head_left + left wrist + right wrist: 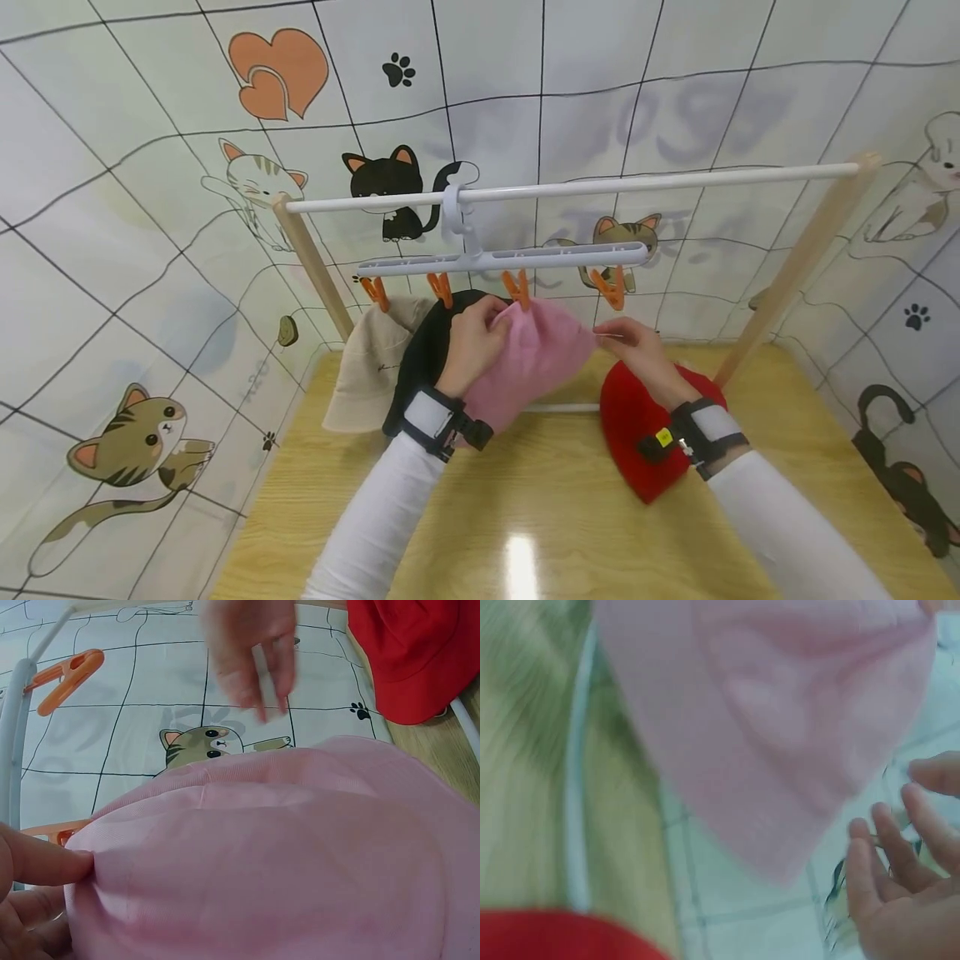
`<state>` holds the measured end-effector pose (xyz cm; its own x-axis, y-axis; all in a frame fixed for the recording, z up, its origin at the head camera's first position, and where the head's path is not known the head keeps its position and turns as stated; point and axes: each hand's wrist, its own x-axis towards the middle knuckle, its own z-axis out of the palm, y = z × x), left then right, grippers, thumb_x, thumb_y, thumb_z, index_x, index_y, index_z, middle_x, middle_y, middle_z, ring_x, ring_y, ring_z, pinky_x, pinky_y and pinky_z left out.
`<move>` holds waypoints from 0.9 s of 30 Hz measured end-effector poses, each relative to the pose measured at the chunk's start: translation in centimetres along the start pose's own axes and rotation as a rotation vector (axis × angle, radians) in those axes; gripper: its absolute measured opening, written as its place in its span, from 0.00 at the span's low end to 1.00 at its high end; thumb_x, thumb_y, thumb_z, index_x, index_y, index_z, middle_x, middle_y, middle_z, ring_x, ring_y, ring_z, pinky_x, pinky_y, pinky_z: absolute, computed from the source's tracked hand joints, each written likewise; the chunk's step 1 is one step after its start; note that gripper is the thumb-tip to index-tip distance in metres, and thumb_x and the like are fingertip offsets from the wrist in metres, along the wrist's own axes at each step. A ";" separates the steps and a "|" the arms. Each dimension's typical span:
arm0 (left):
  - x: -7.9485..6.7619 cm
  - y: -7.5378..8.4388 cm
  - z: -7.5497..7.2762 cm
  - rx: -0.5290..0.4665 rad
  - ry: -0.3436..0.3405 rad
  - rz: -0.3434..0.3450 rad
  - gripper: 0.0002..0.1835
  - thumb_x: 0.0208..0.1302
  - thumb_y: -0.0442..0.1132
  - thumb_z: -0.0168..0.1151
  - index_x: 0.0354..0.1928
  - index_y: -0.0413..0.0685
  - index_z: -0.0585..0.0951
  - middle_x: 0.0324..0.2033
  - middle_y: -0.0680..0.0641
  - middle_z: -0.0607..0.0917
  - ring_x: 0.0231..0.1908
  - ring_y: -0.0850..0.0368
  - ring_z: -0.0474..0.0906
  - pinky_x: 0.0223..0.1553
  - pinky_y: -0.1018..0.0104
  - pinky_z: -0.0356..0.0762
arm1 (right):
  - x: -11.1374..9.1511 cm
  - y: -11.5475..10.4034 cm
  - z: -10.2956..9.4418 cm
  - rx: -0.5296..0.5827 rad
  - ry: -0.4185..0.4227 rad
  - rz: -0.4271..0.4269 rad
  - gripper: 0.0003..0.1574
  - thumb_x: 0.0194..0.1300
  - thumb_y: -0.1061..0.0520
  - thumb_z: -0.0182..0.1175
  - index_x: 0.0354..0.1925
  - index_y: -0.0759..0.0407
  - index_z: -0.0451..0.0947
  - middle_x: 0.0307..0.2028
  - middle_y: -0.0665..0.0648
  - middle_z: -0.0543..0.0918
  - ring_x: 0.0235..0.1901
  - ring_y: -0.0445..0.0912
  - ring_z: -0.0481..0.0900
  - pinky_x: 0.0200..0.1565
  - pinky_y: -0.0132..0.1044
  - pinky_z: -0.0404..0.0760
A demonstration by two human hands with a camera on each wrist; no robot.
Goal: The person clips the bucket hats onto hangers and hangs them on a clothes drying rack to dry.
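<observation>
A pink bucket hat (528, 358) hangs below the grey clip hanger (502, 260), its top at an orange clip (517, 287). My left hand (474, 340) pinches the hat's upper edge beside that clip; in the left wrist view, the thumb (52, 862) presses on the fabric. My right hand (637, 343) is just off the hat's right side. Its fingers are spread and apart from the cloth in the right wrist view. Another orange clip (609, 287) hangs at the hanger's right end with nothing in it.
A beige hat (367, 367) and a black hat (420, 367) hang to the left, near two more orange clips. A red hat (637, 450) lies on the wooden table (570, 517) below my right forearm. The hanger hooks over a white rod (675, 181) between wooden posts.
</observation>
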<state>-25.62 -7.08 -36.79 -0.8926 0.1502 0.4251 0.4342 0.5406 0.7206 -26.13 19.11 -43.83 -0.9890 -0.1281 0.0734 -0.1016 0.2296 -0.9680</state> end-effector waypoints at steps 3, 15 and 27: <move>-0.1 0.0 -0.2 0.001 -0.002 -0.011 0.06 0.65 0.31 0.59 0.42 0.38 0.81 0.31 0.43 0.84 0.30 0.51 0.76 0.32 0.64 0.74 | -1.0 1.7 -1.2 -0.103 -0.018 0.071 0.23 0.72 0.55 0.54 0.59 0.67 0.69 0.58 0.69 0.72 0.57 0.61 0.69 0.59 0.56 0.66; -0.6 -0.4 -0.5 0.025 -0.053 0.001 0.08 0.64 0.35 0.59 0.42 0.40 0.81 0.27 0.46 0.83 0.28 0.53 0.76 0.30 0.65 0.72 | -4.7 7.0 -7.6 -0.479 -0.065 0.017 0.19 0.70 0.58 0.56 0.51 0.73 0.73 0.48 0.69 0.77 0.50 0.64 0.72 0.48 0.52 0.74; -1.2 -0.8 -0.9 0.034 -0.137 0.018 0.12 0.63 0.35 0.59 0.47 0.39 0.79 0.34 0.45 0.84 0.32 0.53 0.76 0.36 0.64 0.74 | -7.2 9.0 -12.0 -0.574 -0.013 0.045 0.18 0.67 0.60 0.57 0.46 0.77 0.74 0.46 0.76 0.77 0.48 0.70 0.74 0.43 0.51 0.76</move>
<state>-24.77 -8.39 -37.41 -0.8941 0.2700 0.3572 0.4476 0.5641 0.6939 -21.16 33.69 -50.16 -0.9927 -0.1170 0.0286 -0.1047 0.7216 -0.6844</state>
